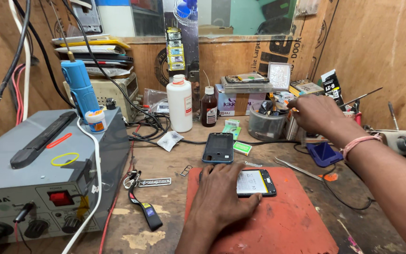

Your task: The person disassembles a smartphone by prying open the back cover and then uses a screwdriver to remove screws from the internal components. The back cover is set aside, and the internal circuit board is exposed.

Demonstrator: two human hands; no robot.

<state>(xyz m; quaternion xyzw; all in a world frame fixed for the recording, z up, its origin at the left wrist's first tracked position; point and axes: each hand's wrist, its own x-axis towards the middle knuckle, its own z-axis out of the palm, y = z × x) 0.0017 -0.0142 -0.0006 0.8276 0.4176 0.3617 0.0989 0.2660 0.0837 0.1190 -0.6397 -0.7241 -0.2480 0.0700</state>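
R hand (pixel 318 113) at tool tub (pixel 265 126)

- opened phone (pixel 255 182), back cover off so the white battery with its yellow edge strip shows; black frame, lying flat and slightly skewed on the near-middle of the red-orange mat (pixel 287 221)
- round clear tub (pixel 265 124) packed with small dark tools and bits, standing upright farther back and a little right, near the back wall
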